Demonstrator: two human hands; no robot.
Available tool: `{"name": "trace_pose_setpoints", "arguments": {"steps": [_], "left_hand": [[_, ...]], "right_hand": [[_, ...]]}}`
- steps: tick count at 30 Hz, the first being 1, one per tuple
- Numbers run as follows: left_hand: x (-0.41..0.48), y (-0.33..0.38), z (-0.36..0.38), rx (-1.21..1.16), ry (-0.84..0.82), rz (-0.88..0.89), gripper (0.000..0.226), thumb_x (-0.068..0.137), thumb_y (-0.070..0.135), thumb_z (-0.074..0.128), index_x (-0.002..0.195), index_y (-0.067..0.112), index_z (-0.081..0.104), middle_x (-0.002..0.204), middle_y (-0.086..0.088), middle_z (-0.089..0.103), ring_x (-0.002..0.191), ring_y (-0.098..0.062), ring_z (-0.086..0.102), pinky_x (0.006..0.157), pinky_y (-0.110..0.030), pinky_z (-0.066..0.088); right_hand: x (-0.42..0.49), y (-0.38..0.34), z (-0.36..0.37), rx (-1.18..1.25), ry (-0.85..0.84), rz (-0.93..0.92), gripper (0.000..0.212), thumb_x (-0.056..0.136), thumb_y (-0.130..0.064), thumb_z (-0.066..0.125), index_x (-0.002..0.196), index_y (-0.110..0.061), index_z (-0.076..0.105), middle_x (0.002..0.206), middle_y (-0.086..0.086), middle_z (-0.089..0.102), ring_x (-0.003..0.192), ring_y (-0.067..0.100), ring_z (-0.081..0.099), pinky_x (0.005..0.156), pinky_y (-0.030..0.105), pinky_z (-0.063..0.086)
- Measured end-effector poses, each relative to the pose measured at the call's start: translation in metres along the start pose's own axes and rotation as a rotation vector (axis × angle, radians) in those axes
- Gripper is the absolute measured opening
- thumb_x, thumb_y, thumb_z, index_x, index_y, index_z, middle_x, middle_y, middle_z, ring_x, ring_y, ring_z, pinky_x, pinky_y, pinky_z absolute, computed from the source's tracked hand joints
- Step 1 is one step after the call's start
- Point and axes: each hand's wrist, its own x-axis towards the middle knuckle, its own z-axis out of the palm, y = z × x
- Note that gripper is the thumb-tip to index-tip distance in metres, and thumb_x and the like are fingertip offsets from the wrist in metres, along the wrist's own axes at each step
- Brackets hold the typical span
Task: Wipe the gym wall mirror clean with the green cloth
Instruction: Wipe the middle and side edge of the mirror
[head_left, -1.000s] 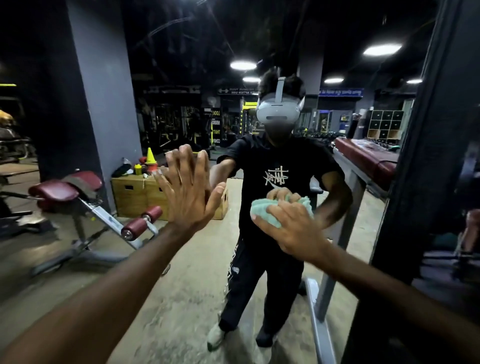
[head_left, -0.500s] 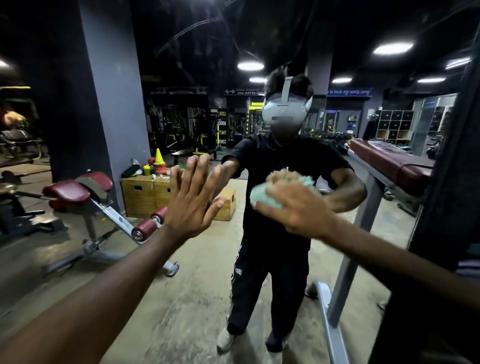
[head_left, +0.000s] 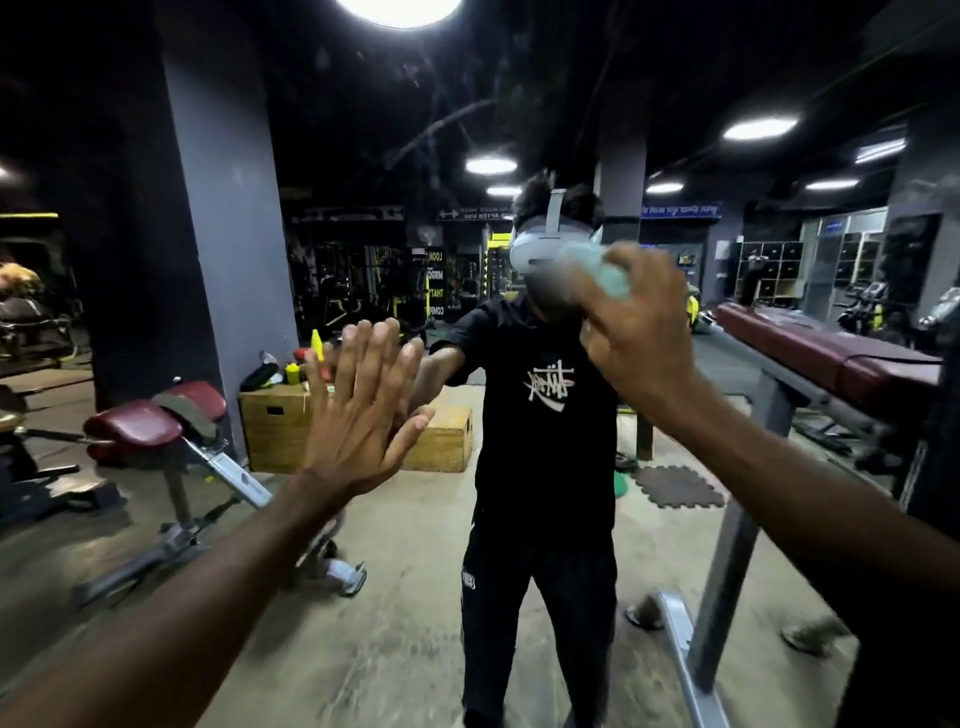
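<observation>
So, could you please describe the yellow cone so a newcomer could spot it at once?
Find the grey pillar reflected in the mirror; a wooden box stands at its foot. Of the things on top, only the yellow cone is pointed.

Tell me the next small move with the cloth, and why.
Probably sweep the green cloth upward: the right hand holds it against the mirror at mid height, while pale streaks show on the glass above. The left hand lies flat on the mirror, bracing.

Maroon incline bench (head_left: 132, 428), 2 wooden boxes (head_left: 275, 431), yellow cone (head_left: 316, 343), grey pillar (head_left: 228, 208), ceiling lights (head_left: 491, 165)
</observation>
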Motion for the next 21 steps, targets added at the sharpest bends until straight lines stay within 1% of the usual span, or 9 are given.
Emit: {"name": "trace_pose_setpoints", "arguments": {"steps": [2, 5, 7, 10, 12, 13, 16, 18, 21], "left_hand": [[0.014, -0.016, -0.005, 0.014, 0.03, 0.04, 0.076, 0.103, 0.06, 0.03, 0.166, 0.021, 0.012, 0.174, -0.012, -0.002, 0.159, -0.039, 0.001, 0.121, -0.071, -0.002], [0.018, -0.026, -0.002, 0.047, 0.068, 0.109, 0.075, 0.104, 0.06, 0.034, 0.165, 0.019, 0.02, 0.172, -0.016, 0.009, 0.157, -0.043, 0.011, 0.119, -0.074, 0.01], [0.018, -0.03, 0.0, 0.039, 0.086, 0.135, 0.074, 0.103, 0.058, 0.038, 0.164, 0.017, 0.026, 0.171, -0.017, 0.015, 0.156, -0.045, 0.015, 0.118, -0.075, 0.011], [0.027, -0.034, -0.001, 0.014, 0.126, 0.146, 0.072, 0.103, 0.057, 0.037, 0.162, 0.016, 0.031, 0.17, -0.018, 0.018, 0.155, -0.046, 0.017, 0.119, -0.075, 0.007], [0.033, -0.039, -0.004, -0.021, 0.132, 0.078, 0.072, 0.104, 0.055, 0.033, 0.163, 0.015, 0.027, 0.171, -0.018, 0.014, 0.156, -0.045, 0.014, 0.119, -0.074, 0.002], [0.036, -0.044, -0.004, -0.021, 0.128, 0.051, 0.072, 0.104, 0.055, 0.033, 0.164, 0.016, 0.023, 0.172, -0.017, 0.012, 0.157, -0.044, 0.013, 0.119, -0.075, 0.002], [0.038, -0.05, -0.004, 0.016, 0.127, 0.041, 0.074, 0.104, 0.056, 0.034, 0.165, 0.017, 0.019, 0.171, -0.018, 0.014, 0.157, -0.042, 0.014, 0.118, -0.075, 0.007], [0.036, -0.052, -0.002, 0.0, 0.122, 0.058, 0.073, 0.104, 0.056, 0.034, 0.165, 0.019, 0.017, 0.171, -0.018, 0.015, 0.157, -0.042, 0.014, 0.119, -0.075, 0.009], [0.029, -0.061, 0.001, -0.016, 0.13, 0.057, 0.072, 0.105, 0.056, 0.033, 0.166, 0.021, 0.017, 0.172, -0.017, 0.013, 0.158, -0.039, 0.011, 0.117, -0.077, 0.006]], "right_hand": [[-0.007, -0.026, 0.015, 0.039, 0.029, 0.034, 0.05, 0.087, -0.003, 0.063, 0.135, -0.015, 0.06, 0.121, 0.021, 0.052, 0.107, 0.035, 0.045, 0.081, 0.047, 0.047], [-0.06, -0.063, 0.029, 0.097, -0.195, -0.279, 0.05, 0.084, -0.003, 0.06, 0.132, -0.016, 0.063, 0.123, 0.018, 0.048, 0.107, 0.037, 0.05, 0.082, 0.048, 0.044], [-0.039, -0.051, 0.027, 0.065, -0.299, -0.389, 0.052, 0.08, -0.001, 0.063, 0.13, -0.016, 0.066, 0.123, 0.018, 0.053, 0.108, 0.036, 0.052, 0.084, 0.048, 0.042], [0.021, -0.031, 0.027, -0.026, -0.139, -0.251, 0.055, 0.076, -0.001, 0.074, 0.129, -0.016, 0.067, 0.123, 0.015, 0.05, 0.109, 0.034, 0.046, 0.083, 0.049, 0.044], [0.024, -0.049, 0.03, -0.004, -0.031, -0.046, 0.056, 0.077, -0.002, 0.069, 0.131, -0.014, 0.065, 0.124, 0.012, 0.043, 0.109, 0.034, 0.042, 0.084, 0.05, 0.043], [0.01, -0.065, 0.037, 0.016, -0.021, -0.019, 0.053, 0.079, -0.003, 0.065, 0.131, -0.013, 0.066, 0.125, 0.012, 0.041, 0.11, 0.035, 0.042, 0.085, 0.049, 0.043], [-0.041, -0.098, 0.045, 0.065, -0.183, -0.262, 0.049, 0.081, -0.004, 0.057, 0.128, -0.015, 0.068, 0.124, 0.016, 0.048, 0.108, 0.034, 0.048, 0.081, 0.046, 0.046], [-0.032, -0.084, 0.045, 0.071, -0.275, -0.374, 0.052, 0.078, -0.001, 0.06, 0.128, -0.016, 0.066, 0.121, 0.019, 0.054, 0.107, 0.036, 0.051, 0.08, 0.049, 0.048], [0.018, -0.066, 0.047, 0.011, -0.166, -0.262, 0.052, 0.08, -0.003, 0.067, 0.131, -0.015, 0.064, 0.122, 0.02, 0.055, 0.108, 0.039, 0.05, 0.082, 0.053, 0.046]]}}
